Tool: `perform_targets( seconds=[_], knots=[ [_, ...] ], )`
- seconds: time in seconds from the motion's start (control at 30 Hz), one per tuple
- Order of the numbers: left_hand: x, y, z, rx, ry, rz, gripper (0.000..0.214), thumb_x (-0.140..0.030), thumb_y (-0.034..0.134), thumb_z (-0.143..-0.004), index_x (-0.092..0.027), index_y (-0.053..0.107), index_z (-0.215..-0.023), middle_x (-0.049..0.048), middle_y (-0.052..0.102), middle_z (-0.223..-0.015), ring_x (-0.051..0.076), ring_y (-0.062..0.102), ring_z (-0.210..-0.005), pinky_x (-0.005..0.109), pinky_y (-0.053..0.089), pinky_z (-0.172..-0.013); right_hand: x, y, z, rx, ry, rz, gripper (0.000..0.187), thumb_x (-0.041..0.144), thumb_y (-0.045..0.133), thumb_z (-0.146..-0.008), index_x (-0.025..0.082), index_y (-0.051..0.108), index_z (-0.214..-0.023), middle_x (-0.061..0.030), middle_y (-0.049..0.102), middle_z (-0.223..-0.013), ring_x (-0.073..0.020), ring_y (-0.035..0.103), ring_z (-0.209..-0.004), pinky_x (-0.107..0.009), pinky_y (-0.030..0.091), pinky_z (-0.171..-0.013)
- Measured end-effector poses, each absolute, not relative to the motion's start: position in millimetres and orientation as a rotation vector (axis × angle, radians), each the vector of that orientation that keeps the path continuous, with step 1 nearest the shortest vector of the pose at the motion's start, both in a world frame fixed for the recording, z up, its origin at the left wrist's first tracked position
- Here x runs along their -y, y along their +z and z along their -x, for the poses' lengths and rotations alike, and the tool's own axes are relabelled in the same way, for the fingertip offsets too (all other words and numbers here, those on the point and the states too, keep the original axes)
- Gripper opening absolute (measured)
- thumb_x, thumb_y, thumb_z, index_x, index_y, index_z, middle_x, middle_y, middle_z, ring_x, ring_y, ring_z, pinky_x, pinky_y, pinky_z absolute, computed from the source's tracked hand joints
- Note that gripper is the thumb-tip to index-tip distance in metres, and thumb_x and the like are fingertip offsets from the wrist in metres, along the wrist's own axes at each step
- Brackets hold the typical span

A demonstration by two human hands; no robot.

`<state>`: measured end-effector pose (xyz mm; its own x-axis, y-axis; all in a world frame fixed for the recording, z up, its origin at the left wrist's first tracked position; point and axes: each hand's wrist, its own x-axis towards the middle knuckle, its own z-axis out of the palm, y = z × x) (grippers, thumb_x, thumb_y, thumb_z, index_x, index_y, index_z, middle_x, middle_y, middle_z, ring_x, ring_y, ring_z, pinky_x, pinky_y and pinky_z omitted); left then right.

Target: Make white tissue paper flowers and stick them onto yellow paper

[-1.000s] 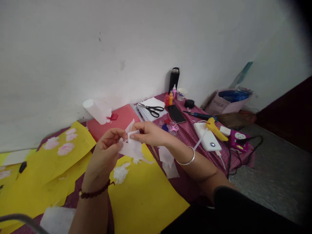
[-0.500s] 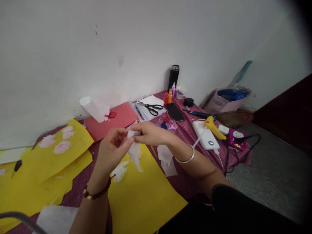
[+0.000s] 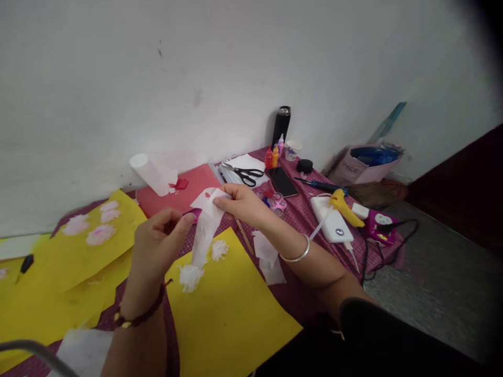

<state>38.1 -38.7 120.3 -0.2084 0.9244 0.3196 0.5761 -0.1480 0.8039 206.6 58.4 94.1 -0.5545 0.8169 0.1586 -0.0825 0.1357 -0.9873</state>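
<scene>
My right hand (image 3: 241,207) pinches a strip of white tissue paper (image 3: 206,228) between thumb and fingers. Its top is folded over and shows a small red mark, while the lower end hangs down toward a white crumpled tissue tuft (image 3: 190,277). To the left, my left hand (image 3: 163,243) is apart from the strip, its fingers loosely curled and the thumb stretched out, with nothing visible in it. Below both hands lies a yellow sheet (image 3: 236,309), bearing that tuft and a second white tuft (image 3: 219,250).
Yellow sheets (image 3: 51,283) with pinkish tufts lie left. Behind are a red folder (image 3: 192,180), a white roll (image 3: 149,175) and black-handled scissors (image 3: 247,175). A phone (image 3: 282,181), white power bank (image 3: 332,220), yellow glue gun (image 3: 345,208) and purple power socket (image 3: 379,229) are right.
My hands have moved apart; the left drew back leftward and let go of the tissue. The strip is now spread out in my right hand, and both tufts show more fully.
</scene>
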Motion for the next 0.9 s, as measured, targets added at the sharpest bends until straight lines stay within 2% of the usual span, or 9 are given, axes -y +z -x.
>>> perform_targets(
  seconds=[0.1,0.2,0.33,0.47,0.67,0.77,0.9],
  knots=[
    [35.2,107.5,-52.6,-1.957,1.225,-1.868,0.034,-0.041,0.065,-0.081,-0.020,0.050,-0.060,-0.0048,0.043,-0.052,0.011,0.039,-0.051,0.027,0.029,-0.051,-56.7,88.2,-199.9,1.613,1.438,0.762,0.015,0.028,0.059,-0.079,0.015,0.057,-0.085,0.0038,0.055,-0.068,-0.0075,0.048,-0.055,-0.020,0.040,-0.053],
    [29.7,94.8,-60.8,-2.033,1.216,-1.976,0.029,-0.038,0.062,-0.084,-0.020,0.048,-0.066,-0.0042,0.046,-0.059,0.012,0.041,-0.055,0.028,0.029,-0.055,-54.3,86.8,-196.1,1.605,1.422,0.733,0.016,0.026,0.059,-0.077,0.015,0.058,-0.088,0.0025,0.058,-0.073,-0.0085,0.052,-0.062,-0.021,0.044,-0.060],
    [22.8,88.4,-53.7,-1.988,1.372,-1.885,0.021,-0.033,0.054,-0.090,-0.020,0.051,-0.073,-0.0034,0.048,-0.064,0.013,0.044,-0.059,0.027,0.032,-0.057,-52.7,92.1,-199.3,1.673,1.403,0.691,0.014,0.021,0.057,-0.075,0.015,0.057,-0.087,0.0031,0.057,-0.075,-0.0082,0.050,-0.062,-0.020,0.041,-0.059],
    [20.0,92.3,-44.9,-1.922,1.555,-1.665,0.013,-0.032,0.057,-0.087,-0.020,0.058,-0.082,-0.0034,0.055,-0.069,0.012,0.048,-0.061,0.025,0.037,-0.058,-53.6,97.0,-204.8,1.708,1.501,0.663,0.014,0.017,0.054,-0.072,0.015,0.056,-0.086,0.0052,0.051,-0.067,-0.0073,0.045,-0.055,-0.019,0.036,-0.052],
    [18.9,91.5,-49.9,-1.725,1.652,-1.473,0.013,-0.031,0.065,-0.082,-0.020,0.059,-0.083,-0.0036,0.058,-0.070,0.011,0.050,-0.060,0.022,0.040,-0.055,-53.2,97.3,-202.9,1.670,1.564,0.651,0.017,0.023,0.059,-0.074,0.016,0.054,-0.088,0.0047,0.052,-0.069,-0.0072,0.047,-0.058,-0.019,0.038,-0.054],
    [19.5,88.4,-53.5,-1.697,1.634,-1.494,0.011,-0.029,0.065,-0.081,-0.019,0.060,-0.083,-0.0036,0.058,-0.069,0.010,0.051,-0.059,0.021,0.040,-0.054,-52.6,94.6,-200.2,1.710,1.507,0.693,0.027,0.030,0.066,-0.072,0.016,0.053,-0.092,0.0024,0.056,-0.076,-0.0094,0.051,-0.065,-0.020,0.041,-0.058],
    [20.4,86.6,-56.3,-1.699,1.631,-1.542,0.007,-0.025,0.063,-0.081,-0.019,0.060,-0.083,-0.0036,0.058,-0.069,0.010,0.051,-0.059,0.022,0.040,-0.055,-52.5,89.3,-197.3,1.758,1.368,0.710,0.027,0.023,0.063,-0.071,0.016,0.054,-0.095,0.0015,0.057,-0.081,-0.0101,0.050,-0.068,-0.021,0.041,-0.062]
  ],
)
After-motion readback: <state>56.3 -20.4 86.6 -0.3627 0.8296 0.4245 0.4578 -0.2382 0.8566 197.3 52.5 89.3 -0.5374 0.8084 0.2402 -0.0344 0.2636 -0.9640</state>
